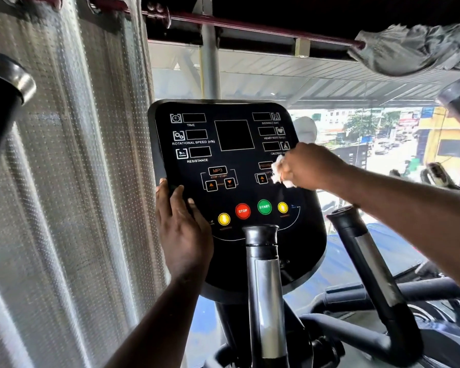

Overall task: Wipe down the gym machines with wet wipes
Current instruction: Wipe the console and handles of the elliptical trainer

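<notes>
Step in hand: wiping the console (250,191) of a gym machine; the work is on its right side, beside the small arrow key (262,178)
Wet wipe: the wet wipe (278,173) is white and crumpled; it is pressed on the console face just right of that key, below the calories readout
Right hand: the right hand (311,167) has its fingers curled round the wipe and bears it against the panel
Left hand: the left hand (182,229) lies with straight fingers on the console's lower left edge; it holds nothing and seems to be steadying the panel
Progress: probably midway on this panel; no wet sheen shows which parts are done
Next move: likely a sweep left across the central display (234,135), then down over the STOP button (242,210) and START button (264,206); light pressure, so no key is pushed; the left hand must shift to free the corner it covers
Left to do: the handlebar (263,261) just in front; neither hand touches it
</notes>
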